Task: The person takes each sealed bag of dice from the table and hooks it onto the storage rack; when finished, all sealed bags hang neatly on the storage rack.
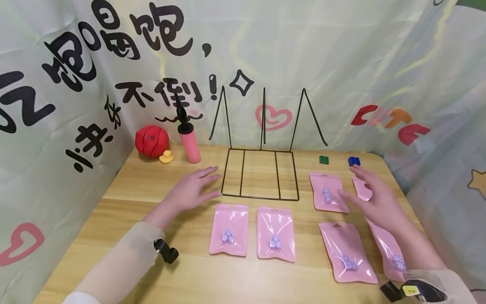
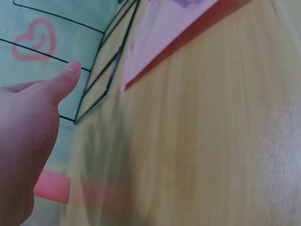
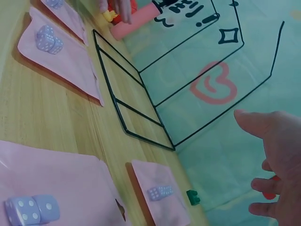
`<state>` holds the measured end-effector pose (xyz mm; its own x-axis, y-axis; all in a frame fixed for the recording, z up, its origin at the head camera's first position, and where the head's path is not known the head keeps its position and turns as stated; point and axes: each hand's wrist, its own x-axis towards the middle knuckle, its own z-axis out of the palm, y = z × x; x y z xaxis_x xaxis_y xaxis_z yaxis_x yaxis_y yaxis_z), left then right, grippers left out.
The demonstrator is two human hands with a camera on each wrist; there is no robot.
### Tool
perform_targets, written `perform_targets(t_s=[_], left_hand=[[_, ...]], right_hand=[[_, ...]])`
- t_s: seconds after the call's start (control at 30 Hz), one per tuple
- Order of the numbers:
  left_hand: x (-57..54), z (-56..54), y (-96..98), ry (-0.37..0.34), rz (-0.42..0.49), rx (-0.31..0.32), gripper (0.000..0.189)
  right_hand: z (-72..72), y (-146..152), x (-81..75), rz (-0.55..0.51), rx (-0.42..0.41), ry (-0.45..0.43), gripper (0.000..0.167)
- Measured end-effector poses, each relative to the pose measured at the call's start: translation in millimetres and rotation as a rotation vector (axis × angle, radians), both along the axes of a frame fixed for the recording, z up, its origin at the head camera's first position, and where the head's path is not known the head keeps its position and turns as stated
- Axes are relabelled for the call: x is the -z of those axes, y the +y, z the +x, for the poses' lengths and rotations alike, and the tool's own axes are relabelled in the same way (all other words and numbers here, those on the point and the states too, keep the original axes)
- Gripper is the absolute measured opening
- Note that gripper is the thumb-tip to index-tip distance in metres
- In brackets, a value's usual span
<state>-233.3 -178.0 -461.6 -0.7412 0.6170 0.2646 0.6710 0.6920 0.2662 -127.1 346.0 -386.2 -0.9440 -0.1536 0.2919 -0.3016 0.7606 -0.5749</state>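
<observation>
My left hand (image 1: 191, 188) hovers just left of a black wire rack (image 1: 243, 173), fingers spread and holding nothing; in the left wrist view its thumb (image 2: 68, 77) sticks out. On the right, my right hand (image 1: 376, 198) is held over several pink zip bags, its thumb and fingers apart with nothing between them. Beneath that hand lie one bag (image 1: 364, 190) and another bag (image 1: 383, 240), both partly hidden. Beside it are an upper bag (image 1: 328, 185) and a lower bag (image 1: 345, 242). Two more bags, one left (image 1: 229, 221) and one right (image 1: 276, 223), lie in front of the rack. Lilac dice show in most bags.
At the back left stand a red ball (image 1: 152, 141), a yellow duck (image 1: 166, 157) and a pink hand pump (image 1: 190, 145). A green block (image 1: 324, 160) and a blue block (image 1: 354, 161) sit at the back right. A printed cloth (image 1: 341, 63) hangs behind the wooden table (image 1: 159, 270).
</observation>
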Motion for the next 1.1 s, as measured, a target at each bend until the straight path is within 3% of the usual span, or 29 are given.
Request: perform_targets(t_s=[0.27,0.5,0.73,1.1], left_hand=[[15.1,-7.5,10.5,-0.123,-0.023,0.041,0.059],[22.5,-13.6,18.5,-0.122,-0.034,0.098,0.049],[26.0,-16.1,20.3,-0.148,-0.036,0.079,0.048],[24.7,-18.7,23.1,-0.310,0.045,-0.001,0.047]], right_hand=[[-6.4,13,8.3,-0.074,0.085,-0.142,0.077],[-13.0,18,14.7,-0.122,0.128,-0.246,0.078],[-16.7,22,23.3,-0.144,0.137,-0.296,0.077],[-28.3,25,32.8,-0.099,0.129,-0.298,0.072]])
